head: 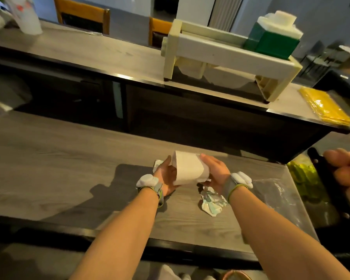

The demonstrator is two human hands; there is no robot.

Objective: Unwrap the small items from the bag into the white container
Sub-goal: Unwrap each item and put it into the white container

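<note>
A white container (pixel 187 167), a cup-like cylinder, is tipped on its side above the grey counter, its open mouth pointing away to the left. My left hand (pixel 167 175) cradles it from the left with the palm up. My right hand (pixel 215 169) holds it from the right, fingers along its wall. A crumpled silvery wrapper (pixel 211 202) lies on the counter just below my right wrist. Another bit of wrapper (pixel 157 164) shows behind my left hand. A clear plastic bag (pixel 275 193) lies flat to the right.
A raised counter shelf (pixel 89 51) runs behind, bearing a cream stand (pixel 220 55) with a green box (pixel 275 42), and a yellow packet (pixel 325 107). Another person's hand (pixel 346 170) grips a dark handle at the right edge. A white cup (pixel 27 15) stands far left.
</note>
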